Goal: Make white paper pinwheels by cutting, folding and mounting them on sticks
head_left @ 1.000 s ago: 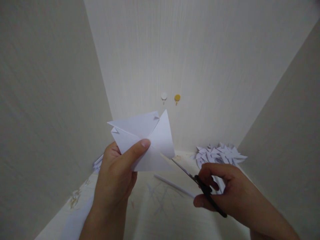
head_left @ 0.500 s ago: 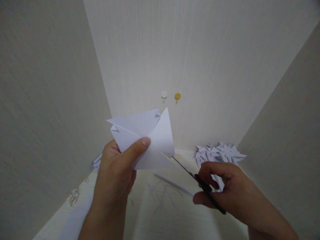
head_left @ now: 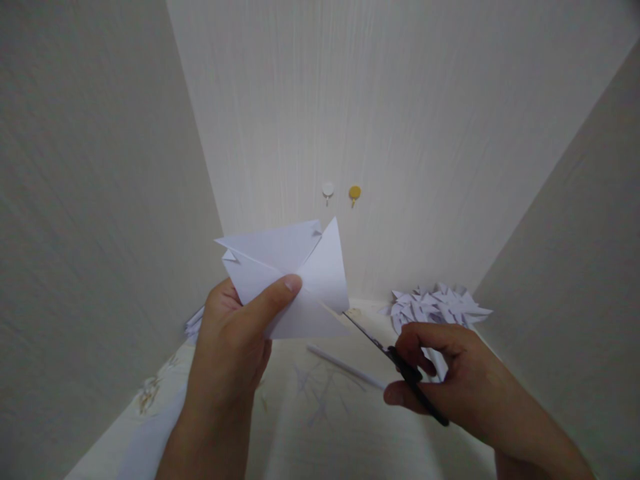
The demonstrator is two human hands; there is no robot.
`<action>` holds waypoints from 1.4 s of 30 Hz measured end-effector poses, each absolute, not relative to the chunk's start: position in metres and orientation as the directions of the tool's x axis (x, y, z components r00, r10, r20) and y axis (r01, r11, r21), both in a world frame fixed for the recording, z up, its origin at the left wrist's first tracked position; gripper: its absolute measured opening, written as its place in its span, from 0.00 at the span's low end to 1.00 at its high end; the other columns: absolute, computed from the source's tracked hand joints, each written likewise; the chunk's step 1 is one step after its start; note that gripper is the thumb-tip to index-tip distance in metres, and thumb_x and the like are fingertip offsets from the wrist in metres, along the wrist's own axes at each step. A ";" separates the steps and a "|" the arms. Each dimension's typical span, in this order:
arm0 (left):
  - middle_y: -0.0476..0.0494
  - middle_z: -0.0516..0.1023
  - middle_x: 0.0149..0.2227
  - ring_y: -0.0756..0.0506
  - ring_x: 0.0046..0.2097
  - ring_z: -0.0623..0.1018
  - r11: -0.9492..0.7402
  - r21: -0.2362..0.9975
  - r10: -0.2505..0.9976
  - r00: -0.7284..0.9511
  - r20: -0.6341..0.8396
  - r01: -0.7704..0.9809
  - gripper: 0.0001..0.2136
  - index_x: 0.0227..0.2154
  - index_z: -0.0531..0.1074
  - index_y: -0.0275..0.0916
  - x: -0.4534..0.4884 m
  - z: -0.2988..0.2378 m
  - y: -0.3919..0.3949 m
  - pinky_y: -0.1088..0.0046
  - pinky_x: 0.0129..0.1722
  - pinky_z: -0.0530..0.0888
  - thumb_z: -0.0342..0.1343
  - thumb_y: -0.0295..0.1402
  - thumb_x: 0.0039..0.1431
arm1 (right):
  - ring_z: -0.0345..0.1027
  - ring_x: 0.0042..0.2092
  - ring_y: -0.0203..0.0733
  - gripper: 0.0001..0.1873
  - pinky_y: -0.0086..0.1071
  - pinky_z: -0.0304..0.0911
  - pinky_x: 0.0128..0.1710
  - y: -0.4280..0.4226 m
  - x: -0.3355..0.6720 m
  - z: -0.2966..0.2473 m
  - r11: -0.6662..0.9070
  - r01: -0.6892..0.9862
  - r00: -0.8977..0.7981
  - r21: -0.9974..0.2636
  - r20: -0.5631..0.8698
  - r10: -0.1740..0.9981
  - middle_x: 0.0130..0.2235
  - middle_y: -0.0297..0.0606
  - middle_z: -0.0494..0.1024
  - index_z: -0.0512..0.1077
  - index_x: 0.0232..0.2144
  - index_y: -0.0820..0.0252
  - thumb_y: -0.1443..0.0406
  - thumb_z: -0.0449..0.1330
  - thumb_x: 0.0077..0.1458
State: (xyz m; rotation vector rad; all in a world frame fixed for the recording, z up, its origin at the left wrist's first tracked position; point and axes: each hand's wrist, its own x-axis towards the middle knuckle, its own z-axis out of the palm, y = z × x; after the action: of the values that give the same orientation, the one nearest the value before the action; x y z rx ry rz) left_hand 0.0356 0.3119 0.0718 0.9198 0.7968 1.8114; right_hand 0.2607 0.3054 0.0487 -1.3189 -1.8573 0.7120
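My left hand (head_left: 233, 350) is closed round a folded white paper (head_left: 287, 277), thumb pressed on its front, holding it up above the desk. The paper has several pointed flaps and small notches at its upper corners. My right hand (head_left: 450, 383) grips black-handled scissors (head_left: 395, 363). Their blades point up and left and meet the paper's lower right edge.
A heap of white paper cut-offs (head_left: 440, 307) lies at the back right of the pale desk (head_left: 325, 433). A thin white stick (head_left: 345, 367) rests on the desk. More paper pieces (head_left: 195, 325) lie at the left wall. Two round hooks, white (head_left: 328, 190) and yellow (head_left: 355, 193), hang on the back wall.
The paper and the scissors have shifted only slightly. The blades sit a little further along the paper's lower right edge than a second ago.
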 end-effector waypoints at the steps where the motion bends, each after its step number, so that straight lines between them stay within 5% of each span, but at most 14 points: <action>1: 0.45 0.87 0.33 0.38 0.38 0.86 -0.363 0.822 0.923 -0.293 0.251 -0.438 0.14 0.39 0.84 0.36 0.036 0.072 0.312 0.65 0.41 0.84 0.71 0.31 0.46 | 0.57 0.23 0.34 0.17 0.26 0.53 0.23 0.305 0.261 0.049 0.321 0.543 -0.201 -0.776 0.252 0.947 0.19 0.27 0.66 0.73 0.16 0.57 0.59 0.78 0.32; 21: 0.42 0.87 0.34 0.39 0.35 0.85 -0.361 0.851 0.920 -0.295 0.258 -0.382 0.13 0.37 0.84 0.36 0.031 0.068 0.316 0.67 0.37 0.83 0.71 0.33 0.46 | 0.59 0.24 0.34 0.20 0.26 0.53 0.21 0.306 0.271 0.043 0.187 0.570 -0.257 -0.800 0.043 0.966 0.21 0.28 0.68 0.69 0.18 0.58 0.57 0.76 0.37; 24: 0.41 0.87 0.34 0.40 0.32 0.84 -0.312 0.912 0.937 -0.242 0.251 -0.264 0.14 0.36 0.84 0.36 0.023 0.060 0.322 0.68 0.32 0.81 0.71 0.37 0.47 | 0.63 0.26 0.35 0.18 0.26 0.57 0.24 0.314 0.285 0.040 0.264 0.557 -0.218 -0.788 0.168 0.961 0.22 0.29 0.71 0.71 0.20 0.58 0.59 0.77 0.40; 30: 0.44 0.84 0.28 0.44 0.27 0.81 -0.147 0.975 0.959 0.266 0.099 0.167 0.05 0.28 0.82 0.37 0.030 0.052 0.327 0.73 0.26 0.75 0.65 0.33 0.52 | 0.79 0.41 0.44 0.16 0.33 0.72 0.40 0.318 0.286 0.038 0.451 0.173 0.085 -0.876 0.470 0.879 0.40 0.38 0.85 0.79 0.35 0.54 0.59 0.77 0.45; 42: 0.43 0.84 0.25 0.43 0.23 0.80 -0.137 0.986 0.941 0.323 0.098 0.099 0.03 0.26 0.84 0.39 0.041 0.055 0.322 0.74 0.21 0.73 0.66 0.31 0.50 | 0.75 0.33 0.36 0.13 0.27 0.69 0.34 0.309 0.271 0.036 0.449 0.133 0.085 -0.884 0.461 0.883 0.31 0.31 0.82 0.74 0.30 0.56 0.71 0.74 0.45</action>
State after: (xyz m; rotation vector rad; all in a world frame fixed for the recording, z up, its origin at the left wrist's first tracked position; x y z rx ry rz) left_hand 0.0407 0.3222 0.0551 1.5205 0.9904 0.9893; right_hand 0.2710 0.3093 0.0357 -0.9794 -1.3903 0.7199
